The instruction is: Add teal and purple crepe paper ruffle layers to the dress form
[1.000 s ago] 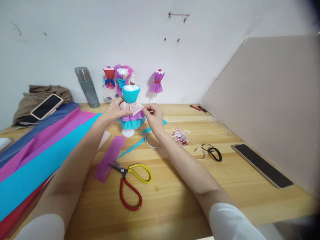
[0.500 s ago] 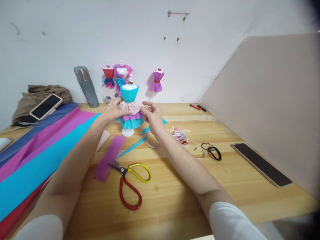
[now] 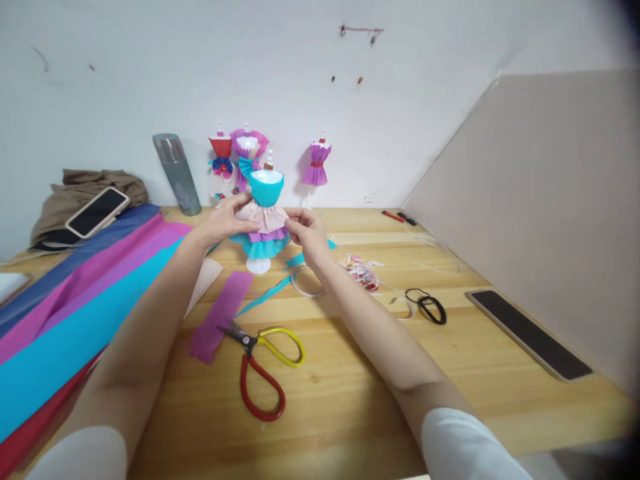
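Note:
A small white dress form (image 3: pixel 259 265) stands on the table, tilted slightly right. It wears a turquoise top (image 3: pixel 267 189) and a skirt in layers of pale pink, purple and turquoise. My left hand (image 3: pixel 227 219) grips the left side of the pale pink layer (image 3: pixel 267 219), its thumb lying across the front and its other fingers partly hidden behind. On the right, my right hand (image 3: pixel 305 230) pinches that layer's edge between thumb and fingertips. Below the form lie a purple paper strip (image 3: pixel 223 313) and scissors (image 3: pixel 263 360) with one red and one yellow handle.
Crepe paper sheets (image 3: pixel 95 313), a phone (image 3: pixel 97 212) and a bottle (image 3: pixel 177 175) are at the left. Dressed forms (image 3: pixel 317 163) stand by the wall. Tape ring (image 3: pixel 306 281), paper scraps (image 3: pixel 363 272), black bands (image 3: pixel 431 309) and a dark flat device (image 3: pixel 530 333) lie rightward.
The form's top has tipped to the right. My right hand has drawn its fingers together at the pink layer, which now lies flatter. My left hand still grips it. The view has shifted slightly.

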Demonstrator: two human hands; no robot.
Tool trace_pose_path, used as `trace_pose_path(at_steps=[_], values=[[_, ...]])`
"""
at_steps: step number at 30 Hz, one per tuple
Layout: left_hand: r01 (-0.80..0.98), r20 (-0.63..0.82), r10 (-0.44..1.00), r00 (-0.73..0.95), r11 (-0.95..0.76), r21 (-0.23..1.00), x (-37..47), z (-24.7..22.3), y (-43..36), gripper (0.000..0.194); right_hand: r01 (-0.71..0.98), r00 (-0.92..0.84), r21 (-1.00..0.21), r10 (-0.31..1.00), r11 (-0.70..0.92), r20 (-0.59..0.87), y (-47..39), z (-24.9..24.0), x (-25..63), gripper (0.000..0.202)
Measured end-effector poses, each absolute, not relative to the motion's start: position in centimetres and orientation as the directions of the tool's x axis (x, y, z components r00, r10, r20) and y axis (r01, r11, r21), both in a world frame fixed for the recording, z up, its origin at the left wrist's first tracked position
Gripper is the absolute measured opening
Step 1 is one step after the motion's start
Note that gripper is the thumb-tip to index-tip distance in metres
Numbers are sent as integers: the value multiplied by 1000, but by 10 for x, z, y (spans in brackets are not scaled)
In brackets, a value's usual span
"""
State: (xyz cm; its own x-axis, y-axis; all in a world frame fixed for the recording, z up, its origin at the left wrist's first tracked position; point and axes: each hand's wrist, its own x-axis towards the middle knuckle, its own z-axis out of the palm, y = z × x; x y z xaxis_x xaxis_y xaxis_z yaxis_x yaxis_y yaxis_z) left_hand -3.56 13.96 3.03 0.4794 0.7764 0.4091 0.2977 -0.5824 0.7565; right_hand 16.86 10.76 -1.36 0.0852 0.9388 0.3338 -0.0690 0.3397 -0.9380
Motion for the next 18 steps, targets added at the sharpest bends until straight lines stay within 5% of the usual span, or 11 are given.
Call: trace_pose_path(at_steps=[6, 13, 18], values=[[342, 368, 792, 487, -561, 754, -40, 33, 139, 67, 10, 133, -922, 913, 387, 385, 105, -13, 171, 18], [411, 393, 786, 477, -595, 691, -37, 29, 137, 81, 363, 28, -715, 760, 598, 649, 107, -16, 168, 52], [413, 353, 795, 493, -571, 710, -38, 30, 136, 86, 393, -4, -692, 753, 606, 658, 113, -21, 169, 28]])
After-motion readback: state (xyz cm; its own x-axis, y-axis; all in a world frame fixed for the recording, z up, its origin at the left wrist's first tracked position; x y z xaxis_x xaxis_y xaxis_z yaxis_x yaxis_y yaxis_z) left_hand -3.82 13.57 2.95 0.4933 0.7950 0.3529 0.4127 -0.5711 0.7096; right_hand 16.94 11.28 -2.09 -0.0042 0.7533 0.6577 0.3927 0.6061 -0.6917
